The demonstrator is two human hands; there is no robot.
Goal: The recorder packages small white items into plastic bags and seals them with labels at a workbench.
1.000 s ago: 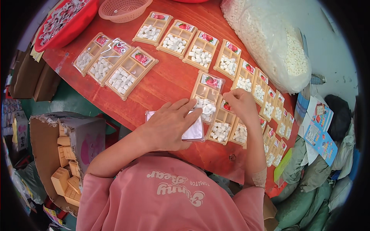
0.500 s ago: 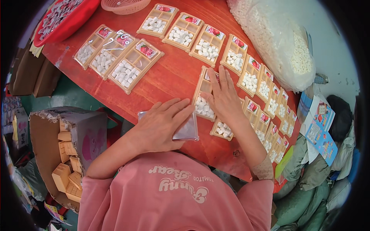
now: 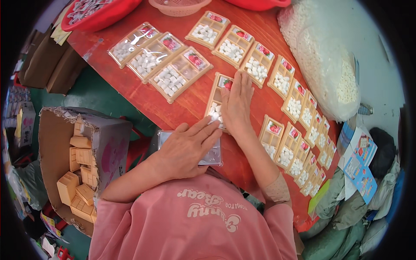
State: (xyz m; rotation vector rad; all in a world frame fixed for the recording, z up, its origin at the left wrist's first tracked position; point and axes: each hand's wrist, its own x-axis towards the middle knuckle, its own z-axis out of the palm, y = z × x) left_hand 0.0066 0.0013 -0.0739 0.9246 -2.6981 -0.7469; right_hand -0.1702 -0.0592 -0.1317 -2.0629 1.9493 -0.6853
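Gently, in the head view, I am laying my right hand [image 3: 238, 104] along the right long side of a beige tray [image 3: 216, 96], its fingers straight and together and its thumb lying apart near the strawberry label [image 3: 225, 82]; this hand is lying open rather than clenching. My left hand [image 3: 186, 149] is spreading over a clear flat plastic piece [image 3: 212, 157], perhaps several stacked, at the near edge of the red table [image 3: 190, 108], and its fingertips are reaching the tray's near end beside the white pieces [image 3: 215, 110]; with its thumb hiding, I cannot tell whether it is pinching anything. The tray is sitting in from that edge, between three trays [image 3: 170, 81] toward the table's left edge and a cluster of trays [image 3: 286, 155] toward its right. To my mind, light, even pressure is serving best here: my right palm should be bearing on the rim, not the pieces, both ends should be lying level, and my left palm should be steadying the plastic against sliding off the edge.
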